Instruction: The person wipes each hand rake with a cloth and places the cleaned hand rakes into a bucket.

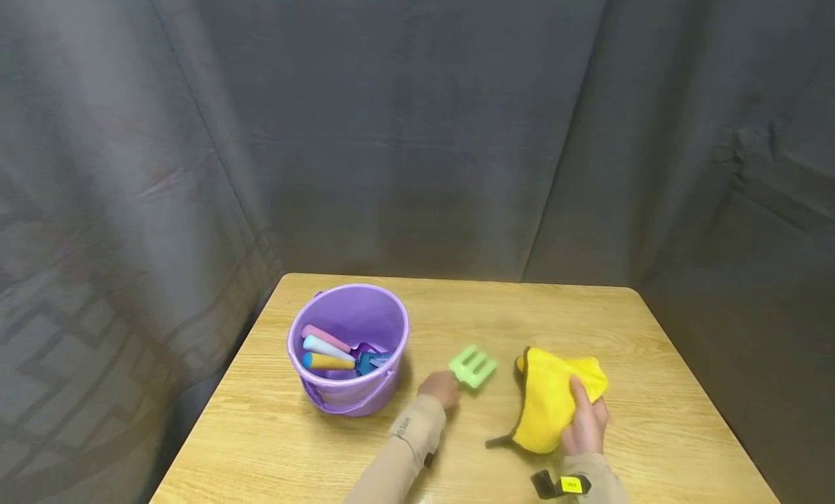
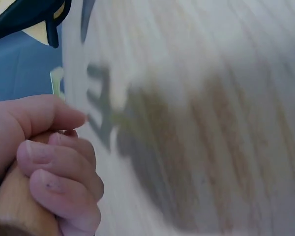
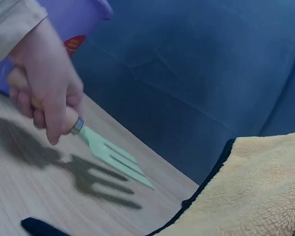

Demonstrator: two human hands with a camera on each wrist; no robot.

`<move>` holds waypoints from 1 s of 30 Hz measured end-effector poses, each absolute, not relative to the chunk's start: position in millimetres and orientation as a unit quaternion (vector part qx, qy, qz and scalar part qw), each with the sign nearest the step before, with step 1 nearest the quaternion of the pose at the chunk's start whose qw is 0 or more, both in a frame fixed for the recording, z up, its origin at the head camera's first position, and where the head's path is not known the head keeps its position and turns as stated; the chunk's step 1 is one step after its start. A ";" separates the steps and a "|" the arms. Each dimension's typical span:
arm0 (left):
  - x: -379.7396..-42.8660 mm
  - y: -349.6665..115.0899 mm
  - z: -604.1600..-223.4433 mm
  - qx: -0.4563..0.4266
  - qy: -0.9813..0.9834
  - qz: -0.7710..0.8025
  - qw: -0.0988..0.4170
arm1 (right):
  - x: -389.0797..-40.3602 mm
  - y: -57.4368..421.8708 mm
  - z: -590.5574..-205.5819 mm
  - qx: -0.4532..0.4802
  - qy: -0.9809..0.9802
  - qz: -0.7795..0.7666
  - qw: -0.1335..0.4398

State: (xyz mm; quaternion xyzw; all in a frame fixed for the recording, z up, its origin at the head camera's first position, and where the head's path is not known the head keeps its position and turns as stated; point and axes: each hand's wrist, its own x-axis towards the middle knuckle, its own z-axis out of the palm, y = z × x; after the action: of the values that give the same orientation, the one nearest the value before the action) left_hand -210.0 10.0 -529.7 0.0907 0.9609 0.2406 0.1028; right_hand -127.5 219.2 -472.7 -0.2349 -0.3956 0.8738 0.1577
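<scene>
My left hand grips a small hand fork by its wooden handle, fingers curled around it. The fork's light green tines point away from the hand, slightly above the table, with their shadow falling beneath. To the right, my right hand holds a yellow fluffy cloth with a dark edging, thumb on top. A dark loop hangs from the cloth's lower corner. In the right wrist view the cloth fills the lower right corner, and most of the right hand is hidden there.
A purple bucket stands on the left of the wooden table, left of my left hand. Inside it lie several tools with pink, light blue and yellow handles. Grey curtains hang behind and at both sides of the table.
</scene>
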 end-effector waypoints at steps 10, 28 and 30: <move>-211.5 8.0 -520.9 0.115 0.960 0.243 0.075 | -142.1 197.4 -463.7 -0.123 -0.607 0.757 0.206; -203.0 30.0 -510.5 0.180 0.934 0.307 0.033 | -152.8 156.0 -496.9 0.201 -0.860 0.402 0.240; -200.2 29.1 -507.6 0.181 0.930 0.319 0.030 | -152.8 154.9 -499.8 0.215 -0.864 0.401 0.215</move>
State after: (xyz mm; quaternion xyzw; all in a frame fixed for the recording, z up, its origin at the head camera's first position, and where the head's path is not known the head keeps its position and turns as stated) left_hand -200.2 29.1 -507.6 0.1808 0.9299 0.3189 0.0301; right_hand -152.8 154.9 -499.8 0.2146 -0.8643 0.4010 0.2150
